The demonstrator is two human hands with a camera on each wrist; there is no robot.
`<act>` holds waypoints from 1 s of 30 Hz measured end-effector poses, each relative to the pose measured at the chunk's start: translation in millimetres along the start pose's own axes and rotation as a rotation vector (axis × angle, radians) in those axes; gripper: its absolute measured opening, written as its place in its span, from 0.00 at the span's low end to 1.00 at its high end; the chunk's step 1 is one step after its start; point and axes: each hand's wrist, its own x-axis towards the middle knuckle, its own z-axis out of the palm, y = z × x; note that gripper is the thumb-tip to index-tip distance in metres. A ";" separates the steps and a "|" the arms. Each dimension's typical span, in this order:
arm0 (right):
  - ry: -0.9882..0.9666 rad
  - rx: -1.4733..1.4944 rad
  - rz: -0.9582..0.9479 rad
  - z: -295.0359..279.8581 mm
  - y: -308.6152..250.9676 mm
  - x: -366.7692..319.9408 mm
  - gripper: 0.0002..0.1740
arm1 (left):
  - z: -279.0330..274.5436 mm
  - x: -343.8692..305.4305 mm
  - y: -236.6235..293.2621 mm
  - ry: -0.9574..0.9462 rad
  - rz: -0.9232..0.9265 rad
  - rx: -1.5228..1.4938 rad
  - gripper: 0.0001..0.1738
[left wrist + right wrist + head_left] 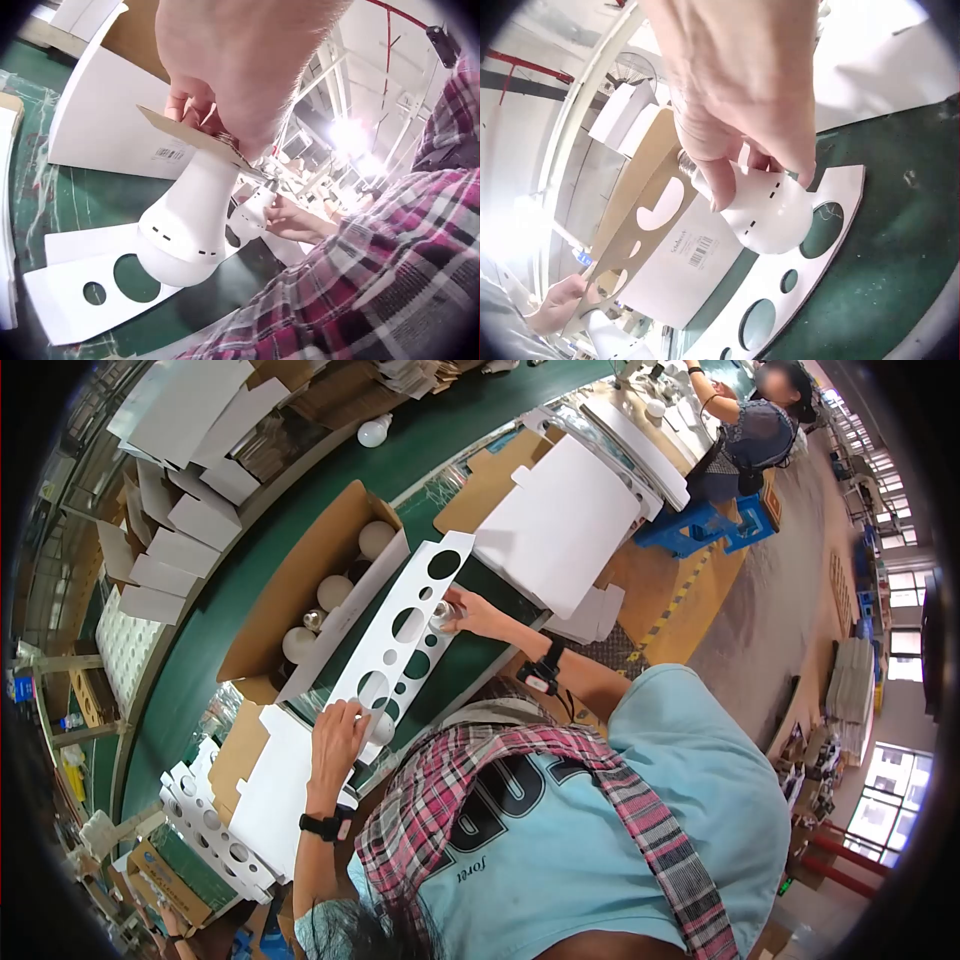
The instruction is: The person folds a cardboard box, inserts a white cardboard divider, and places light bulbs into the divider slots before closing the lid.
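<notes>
The holed card (378, 645) runs lengthwise between the person and an open carton (290, 555), its long edge just beside the carton's white wall, with green tabletop (900, 225) showing past its lower leaf. At one end the left hand (338, 735) curls its fingers by a hanging bulb (184, 225); whether they grip card or base, I cannot tell. Well apart from it, the right hand (480, 618) pinches another bulb (769, 225) by its neck, beside the card. The carton holds several white bulbs (335, 592).
</notes>
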 end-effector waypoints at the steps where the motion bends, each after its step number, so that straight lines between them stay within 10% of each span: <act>1: 0.002 -0.019 0.004 0.9 2.8 1.3 0.36 | 1.6 0.2 0.2 -0.014 0.009 0.033 0.08; 17: -0.418 0.822 0.299 -16.7 -0.9 -0.2 0.32 | -24.6 20.4 -6.0 -0.124 -0.328 -0.627 0.08; 30: 0.338 -0.245 -0.061 18.1 6.9 -12.8 0.31 | 5.3 1.2 -10.5 -0.071 0.101 -0.005 0.07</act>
